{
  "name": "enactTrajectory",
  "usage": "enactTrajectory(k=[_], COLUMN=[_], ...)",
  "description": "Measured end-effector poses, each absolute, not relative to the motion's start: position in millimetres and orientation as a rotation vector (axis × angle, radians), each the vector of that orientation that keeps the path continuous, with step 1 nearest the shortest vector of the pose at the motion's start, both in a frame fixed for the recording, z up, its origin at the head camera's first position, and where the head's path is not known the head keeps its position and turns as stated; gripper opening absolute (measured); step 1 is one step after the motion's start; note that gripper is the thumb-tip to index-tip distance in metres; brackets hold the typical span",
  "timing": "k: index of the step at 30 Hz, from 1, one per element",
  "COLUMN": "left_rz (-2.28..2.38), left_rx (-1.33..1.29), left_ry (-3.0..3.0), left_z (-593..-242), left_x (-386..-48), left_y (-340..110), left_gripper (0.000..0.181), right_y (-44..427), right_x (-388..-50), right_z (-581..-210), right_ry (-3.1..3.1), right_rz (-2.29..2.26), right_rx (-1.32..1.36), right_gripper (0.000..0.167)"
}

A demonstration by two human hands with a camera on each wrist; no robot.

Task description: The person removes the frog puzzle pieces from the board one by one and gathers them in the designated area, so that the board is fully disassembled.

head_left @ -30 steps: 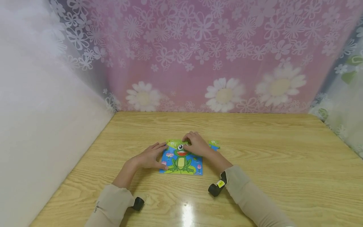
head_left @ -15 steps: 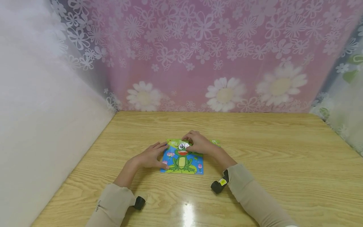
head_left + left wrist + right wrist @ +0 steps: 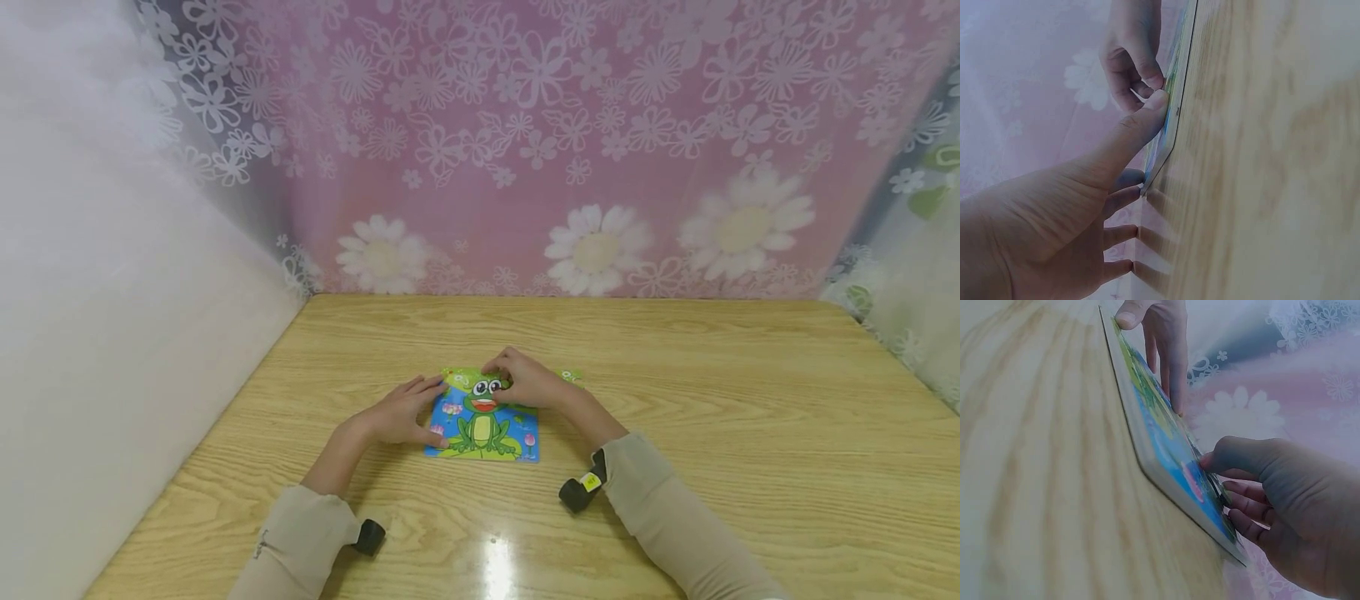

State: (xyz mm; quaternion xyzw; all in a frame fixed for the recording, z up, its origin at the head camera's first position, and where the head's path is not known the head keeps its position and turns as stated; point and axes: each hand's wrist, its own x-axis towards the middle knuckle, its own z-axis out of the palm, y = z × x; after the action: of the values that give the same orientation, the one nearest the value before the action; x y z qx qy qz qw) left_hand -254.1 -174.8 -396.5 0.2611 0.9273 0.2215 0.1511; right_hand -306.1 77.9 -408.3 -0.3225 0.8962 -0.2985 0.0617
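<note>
A frog jigsaw puzzle with a blue and green picture lies flat on the table. My left hand rests at its left side, thumb on the front left corner and fairly straight fingers along the edge. Over the upper right of the picture, by the frog's eyes, my right hand has curled fingers and pinches a puzzle piece. Most of that piece is hidden under the fingers. Beyond the right wrist lies another green piece, partly covered by the arm.
The wooden table stretches out on both sides of the puzzle. A pink flowered curtain hangs along its back edge, and a white cloth stands at the left.
The piece at the frog's eyes, tilted and shining half a second ago, now lies level, and both eyes line up. The right hand shifted slightly right; the left hand stays.
</note>
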Motion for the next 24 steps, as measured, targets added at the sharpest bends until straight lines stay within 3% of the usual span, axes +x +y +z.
enactTrajectory(k=[24], left_rz=[0.627], left_rx=[0.777], left_ry=[2.670], left_z=[-397], left_x=[-253], left_y=[-175], left_gripper=[0.093], right_y=[105], right_x=[-299], right_z=[-397], right_ry=[2.722], right_rz=[-0.970], right_rx=[-1.022], right_gripper=[0.033])
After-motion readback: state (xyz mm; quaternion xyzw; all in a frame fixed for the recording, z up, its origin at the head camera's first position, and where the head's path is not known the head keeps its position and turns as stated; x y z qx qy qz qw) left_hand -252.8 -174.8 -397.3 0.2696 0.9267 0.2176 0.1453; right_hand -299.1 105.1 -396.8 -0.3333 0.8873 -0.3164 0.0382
